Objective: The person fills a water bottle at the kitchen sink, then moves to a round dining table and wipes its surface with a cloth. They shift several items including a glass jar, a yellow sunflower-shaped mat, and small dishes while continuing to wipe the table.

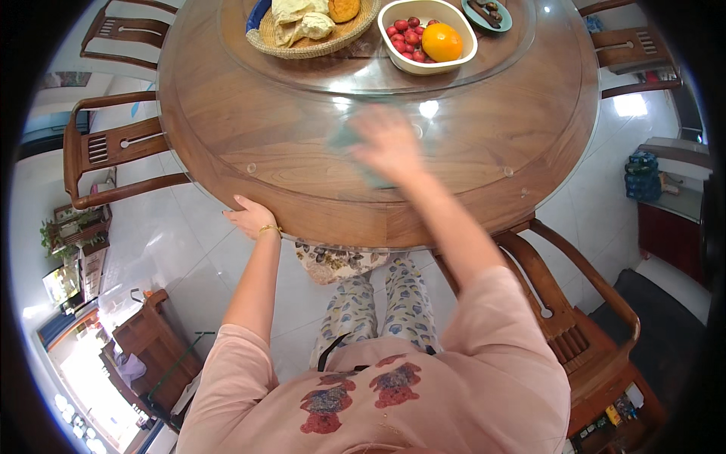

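Note:
My right hand [388, 142] is blurred over the glass top of a round wooden table [317, 170], on a green cloth [346, 139] that shows beside and below it; the fingers look spread, pressing on the cloth. At the table's near left edge rests my left hand [254, 218], fingers apart, holding nothing, with a bracelet at the wrist. Beyond the right hand, on the raised glass turntable, stand a white bowl [428, 69] of small red fruits and an orange fruit [442, 42], and a woven basket [306, 52] with pale flatbread-like pieces.
A small green dish [505, 25] holds dark pieces at the turntable's back right. Wooden chairs stand around the table, one close on the left [85, 153], another near my right side [601, 289]. A floral cloth-covered thing [334, 264] is below the near edge.

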`<act>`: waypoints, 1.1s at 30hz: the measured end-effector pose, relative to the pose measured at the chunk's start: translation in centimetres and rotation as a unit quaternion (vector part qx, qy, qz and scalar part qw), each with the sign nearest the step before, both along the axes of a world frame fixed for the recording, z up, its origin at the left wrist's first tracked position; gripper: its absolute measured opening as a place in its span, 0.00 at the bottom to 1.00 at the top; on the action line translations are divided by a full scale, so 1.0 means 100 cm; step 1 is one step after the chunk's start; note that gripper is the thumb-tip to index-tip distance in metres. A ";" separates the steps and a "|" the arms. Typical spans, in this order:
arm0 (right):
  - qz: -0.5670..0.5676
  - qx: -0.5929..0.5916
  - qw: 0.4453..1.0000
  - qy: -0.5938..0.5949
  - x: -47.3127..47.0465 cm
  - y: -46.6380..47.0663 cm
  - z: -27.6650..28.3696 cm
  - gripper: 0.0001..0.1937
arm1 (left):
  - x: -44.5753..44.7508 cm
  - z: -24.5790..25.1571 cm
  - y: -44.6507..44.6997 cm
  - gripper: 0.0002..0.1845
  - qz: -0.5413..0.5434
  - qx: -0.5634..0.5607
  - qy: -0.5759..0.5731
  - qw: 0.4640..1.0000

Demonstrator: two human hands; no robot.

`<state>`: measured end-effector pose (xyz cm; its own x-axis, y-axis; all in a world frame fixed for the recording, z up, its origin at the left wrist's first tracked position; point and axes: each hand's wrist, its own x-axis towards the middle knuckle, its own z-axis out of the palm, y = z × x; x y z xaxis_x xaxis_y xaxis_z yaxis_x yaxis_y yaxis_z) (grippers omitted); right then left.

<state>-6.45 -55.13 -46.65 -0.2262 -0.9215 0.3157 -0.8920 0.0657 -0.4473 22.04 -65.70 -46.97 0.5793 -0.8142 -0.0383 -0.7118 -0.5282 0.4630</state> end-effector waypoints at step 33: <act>0.117 0.021 0.992 0.047 0.146 -0.179 0.002 0.32 | -0.008 -0.005 0.000 0.42 -0.012 -0.028 0.018 0.999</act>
